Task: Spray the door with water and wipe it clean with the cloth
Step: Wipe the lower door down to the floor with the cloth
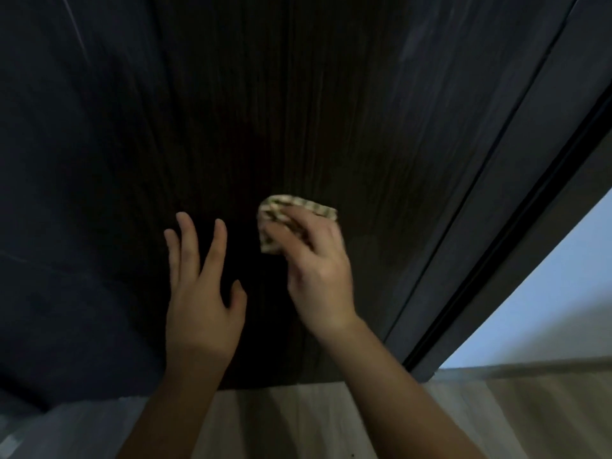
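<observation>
From the head view, you are in the wiping step: your right hand [318, 260] has its fingers curled round the bunched cloth [291, 210] and holds it against the dark door [265, 111], low on the panel and not far above the pale floor [298, 422]. The cloth sits under your fingertips, showing above and to the left of the knuckles, and its patterned edge is blurred, so I judge the hand is mid-stroke. Your left hand [202, 293] lies just beside it with fingers straight and spread, holding nothing; whether it rests on the door or hovers just off it I cannot tell. No spray bottle is in view, so spraying looks done for this patch. Next, you likely need to carry the cloth along the grain toward the frame [496, 193] on the right, keeping even pressure so no damp streaks stay
</observation>
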{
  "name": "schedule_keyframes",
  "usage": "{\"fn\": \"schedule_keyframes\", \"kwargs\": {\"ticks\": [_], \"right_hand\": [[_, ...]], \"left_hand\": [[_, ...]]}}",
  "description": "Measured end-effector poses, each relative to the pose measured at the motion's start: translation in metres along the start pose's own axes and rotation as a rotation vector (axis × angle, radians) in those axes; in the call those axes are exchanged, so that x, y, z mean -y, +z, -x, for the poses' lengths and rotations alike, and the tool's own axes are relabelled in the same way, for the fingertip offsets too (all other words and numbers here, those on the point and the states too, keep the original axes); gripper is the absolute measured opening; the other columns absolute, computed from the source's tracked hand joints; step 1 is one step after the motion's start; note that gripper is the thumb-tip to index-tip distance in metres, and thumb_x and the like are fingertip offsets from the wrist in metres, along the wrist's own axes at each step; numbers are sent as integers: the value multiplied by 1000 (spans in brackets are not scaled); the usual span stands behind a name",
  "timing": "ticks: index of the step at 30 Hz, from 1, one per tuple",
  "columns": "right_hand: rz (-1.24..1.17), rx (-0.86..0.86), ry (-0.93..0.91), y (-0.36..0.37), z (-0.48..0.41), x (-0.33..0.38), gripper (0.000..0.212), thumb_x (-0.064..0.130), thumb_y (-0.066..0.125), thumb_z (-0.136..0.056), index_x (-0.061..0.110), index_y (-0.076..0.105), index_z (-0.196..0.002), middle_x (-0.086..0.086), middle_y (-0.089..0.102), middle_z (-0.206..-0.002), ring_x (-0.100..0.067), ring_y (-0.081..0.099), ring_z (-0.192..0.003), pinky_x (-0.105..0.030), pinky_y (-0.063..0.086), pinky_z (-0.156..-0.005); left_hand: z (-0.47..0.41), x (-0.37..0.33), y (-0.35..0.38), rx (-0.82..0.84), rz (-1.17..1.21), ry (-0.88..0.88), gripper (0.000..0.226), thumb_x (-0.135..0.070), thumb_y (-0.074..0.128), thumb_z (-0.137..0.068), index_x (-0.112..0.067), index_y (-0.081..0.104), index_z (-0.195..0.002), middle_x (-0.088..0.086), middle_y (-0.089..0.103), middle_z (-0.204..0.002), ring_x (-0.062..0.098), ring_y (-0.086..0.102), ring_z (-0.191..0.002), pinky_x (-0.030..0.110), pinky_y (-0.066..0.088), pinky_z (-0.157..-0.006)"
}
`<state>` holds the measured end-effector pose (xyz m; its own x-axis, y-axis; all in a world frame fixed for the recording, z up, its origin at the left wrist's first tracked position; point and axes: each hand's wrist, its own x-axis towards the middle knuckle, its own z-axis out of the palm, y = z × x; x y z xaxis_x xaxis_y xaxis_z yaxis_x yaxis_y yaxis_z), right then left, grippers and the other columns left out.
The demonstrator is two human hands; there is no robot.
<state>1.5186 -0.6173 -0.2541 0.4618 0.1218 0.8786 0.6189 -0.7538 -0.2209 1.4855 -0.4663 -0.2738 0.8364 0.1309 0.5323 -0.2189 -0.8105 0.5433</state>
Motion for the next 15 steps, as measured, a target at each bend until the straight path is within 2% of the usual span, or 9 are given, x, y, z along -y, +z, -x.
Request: {"fn": "schedule_keyframes", "kwargs": {"ticks": [2, 6, 8, 9, 11, 13, 15], "right_hand": [[47, -111, 144, -20, 14, -29, 41, 0, 54, -78, 9, 67, -116, -8, 49, -125, -24, 47, -117, -24, 35, -105], [81, -524, 713, -51, 39, -84, 48, -10, 47, -70, 6, 64, -112, -7, 41, -122, -22, 46, -117, -37, 40, -104], [67, -591, 825, -45, 43, -83, 44, -11, 48, -73, 3, 64, -112, -15, 44, -122, -27, 48, -118, -24, 39, -104], [67, -578, 805, -37, 43, -75, 42, -12, 50, -74, 1, 64, -112, -19, 45, -123, -29, 48, -118, -17, 36, -103], [38, -468, 653, -18, 43, -50, 39, -10, 51, -73, 0, 65, -108, -21, 46, -125, -28, 45, -120, -19, 33, -106], [-37, -252, 470, 4, 47, -19, 40, -3, 50, -73, 5, 67, -109, -11, 44, -128, -26, 44, -121, -25, 32, -109], [-54, -32, 332, 24, 58, 2, 44, -6, 56, -71, 10, 68, -111, -4, 42, -128, -24, 44, -120, -20, 28, -109]], "left_hand": [[1, -1, -2, 18, 24, 5, 85, -10, 61, -89, -38, 8, -149, -16, -21, -157, 8, -19, -144, 31, 9, -111], [2, 1, -6, 47, 36, 41, 87, -11, 62, -89, -41, 5, -147, -18, -23, -156, 6, -20, -144, 22, 8, -108], [2, 6, -8, 59, 24, 70, 88, -11, 63, -88, -40, 5, -148, -17, -22, -156, 6, -20, -144, 19, 10, -106], [3, 8, -8, 59, 15, 80, 89, -10, 63, -88, -39, 6, -149, -15, -21, -157, 8, -19, -145, 22, 12, -107], [4, 13, -5, 41, -1, 85, 90, -9, 65, -86, -35, 8, -151, -12, -18, -158, 12, -17, -146, 32, 18, -108], [3, 17, 0, 13, -18, 85, 88, -10, 64, -86, -33, 10, -152, -10, -17, -159, 17, -14, -147, 40, 17, -110], [1, 20, 4, 4, -33, 95, 83, -17, 59, -85, -32, 12, -152, -8, -14, -160, 19, -12, -148, 40, 13, -113]]}}
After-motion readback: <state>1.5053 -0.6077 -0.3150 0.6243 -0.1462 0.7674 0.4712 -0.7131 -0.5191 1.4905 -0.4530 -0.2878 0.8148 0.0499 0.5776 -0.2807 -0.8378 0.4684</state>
